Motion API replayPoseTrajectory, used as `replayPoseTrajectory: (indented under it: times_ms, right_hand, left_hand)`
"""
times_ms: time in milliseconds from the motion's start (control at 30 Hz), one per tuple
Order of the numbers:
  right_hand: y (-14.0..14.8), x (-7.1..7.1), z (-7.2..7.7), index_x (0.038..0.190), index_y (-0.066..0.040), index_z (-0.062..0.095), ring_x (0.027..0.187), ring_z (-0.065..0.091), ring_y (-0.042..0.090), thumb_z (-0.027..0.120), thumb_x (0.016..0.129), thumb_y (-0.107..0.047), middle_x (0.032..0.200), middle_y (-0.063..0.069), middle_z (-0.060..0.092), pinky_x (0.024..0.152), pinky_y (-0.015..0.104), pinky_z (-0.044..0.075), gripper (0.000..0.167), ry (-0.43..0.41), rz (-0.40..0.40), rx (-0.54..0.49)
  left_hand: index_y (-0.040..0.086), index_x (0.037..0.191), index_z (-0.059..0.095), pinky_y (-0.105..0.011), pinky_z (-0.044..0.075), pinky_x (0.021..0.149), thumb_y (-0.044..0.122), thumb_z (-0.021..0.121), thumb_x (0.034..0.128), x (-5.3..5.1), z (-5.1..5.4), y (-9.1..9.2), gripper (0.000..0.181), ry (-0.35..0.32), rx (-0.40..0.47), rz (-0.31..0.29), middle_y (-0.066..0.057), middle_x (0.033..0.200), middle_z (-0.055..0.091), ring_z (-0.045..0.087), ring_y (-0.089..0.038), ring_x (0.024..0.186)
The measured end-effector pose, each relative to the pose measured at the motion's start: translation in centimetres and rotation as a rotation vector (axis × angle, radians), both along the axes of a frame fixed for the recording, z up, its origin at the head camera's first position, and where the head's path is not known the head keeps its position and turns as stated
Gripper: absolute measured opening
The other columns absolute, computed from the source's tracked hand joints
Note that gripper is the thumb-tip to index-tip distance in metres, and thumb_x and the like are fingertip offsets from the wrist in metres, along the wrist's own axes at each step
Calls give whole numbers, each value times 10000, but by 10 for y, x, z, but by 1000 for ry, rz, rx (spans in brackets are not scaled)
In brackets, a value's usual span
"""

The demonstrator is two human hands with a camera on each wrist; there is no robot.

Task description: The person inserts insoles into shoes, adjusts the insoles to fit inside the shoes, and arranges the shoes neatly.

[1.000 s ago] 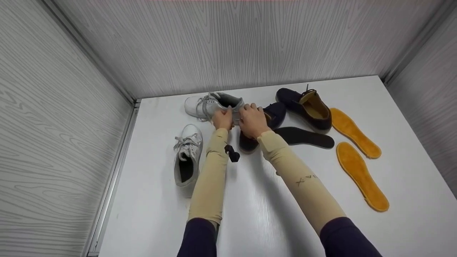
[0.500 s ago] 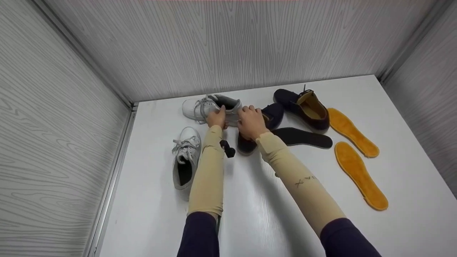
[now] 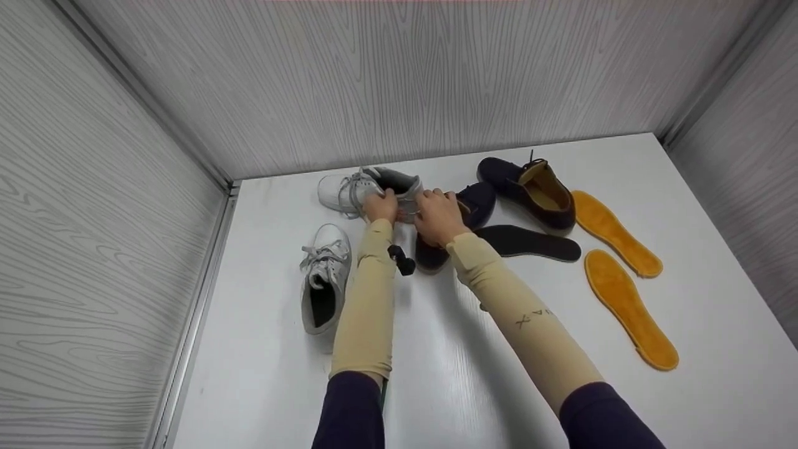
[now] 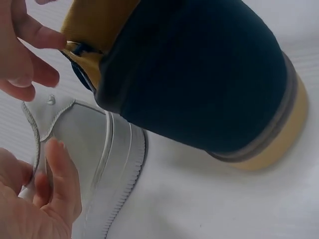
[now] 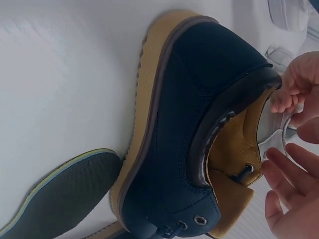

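In the head view a white lace-up sneaker [image 3: 333, 192] lies near the back wall, toe to the left. My left hand [image 3: 380, 207] pinches the near side of its collar; in the left wrist view that hand [image 4: 47, 199] has its fingers bent at the white sneaker's edge [image 4: 99, 164]. My right hand [image 3: 439, 215] is at the heel end, fingers loosely spread, and whether they touch the heel I cannot tell. Beneath and beside that hand is a navy shoe [image 3: 479, 202] with a tan lining, seen large in the right wrist view as the navy shoe [image 5: 184, 104].
A second white sneaker [image 3: 326, 277] stands left of my left forearm. Another dark lace-up shoe [image 3: 530, 190] is at the back right. One dark insole [image 3: 530, 243] lies before it, and two orange insoles, an upper one [image 3: 614, 231] and a lower one [image 3: 629, 308], lie further right.
Along the near collar of the white sneaker, my left hand has shifted slightly leftward and its thumb has come lower. The right hand stays at the heel end. The shoes keep their places.
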State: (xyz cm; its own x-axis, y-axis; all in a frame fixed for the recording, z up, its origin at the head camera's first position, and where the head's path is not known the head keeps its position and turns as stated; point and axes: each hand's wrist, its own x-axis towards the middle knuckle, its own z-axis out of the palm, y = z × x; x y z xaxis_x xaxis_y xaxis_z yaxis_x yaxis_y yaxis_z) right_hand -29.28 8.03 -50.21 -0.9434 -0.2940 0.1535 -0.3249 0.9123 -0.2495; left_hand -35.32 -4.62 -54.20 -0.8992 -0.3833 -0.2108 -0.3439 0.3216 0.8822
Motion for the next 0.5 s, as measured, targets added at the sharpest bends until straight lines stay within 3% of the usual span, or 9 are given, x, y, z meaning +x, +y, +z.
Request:
replayPoseTrajectory:
  times_ms: [100, 200, 333, 500]
  right_hand:
    - [0, 1, 1, 1110, 8, 633, 1054, 597, 372, 602, 928, -155, 1101, 185, 670, 933, 537, 404, 247, -16, -7, 6]
    - [0, 1, 1, 1120, 3, 631, 1048, 606, 374, 611, 923, -161, 1086, 187, 680, 939, 541, 404, 257, -16, -13, 10]
    - [1, 1, 0, 1181, 5, 632, 1047, 609, 387, 590, 913, -133, 1097, 199, 682, 935, 546, 404, 304, -14, -23, 1]
    - [1, 0, 0, 1209, -3, 624, 1054, 606, 385, 560, 922, -118, 1121, 193, 678, 933, 542, 403, 316, -21, -27, -10]
  left_hand:
    - [-76, 1124, 621, -316, 545, 661, 182, 497, 1028, -3, -1, 1, 303, 1, 141, 45, -135, 776, 668, 666, -178, 648]
    - [-90, 1136, 586, -273, 523, 497, 141, 487, 1026, -6, -3, 1, 274, 25, 277, 86, -85, 614, 595, 577, -123, 427]
    - [-74, 1018, 606, -283, 527, 517, 120, 479, 1019, -3, -4, 1, 233, 86, 240, 87, -98, 642, 599, 575, -120, 451]
    - [-8, 817, 601, -294, 505, 452, 128, 467, 1021, -1, -3, -1, 279, 108, 193, 78, -76, 554, 575, 552, -129, 401]
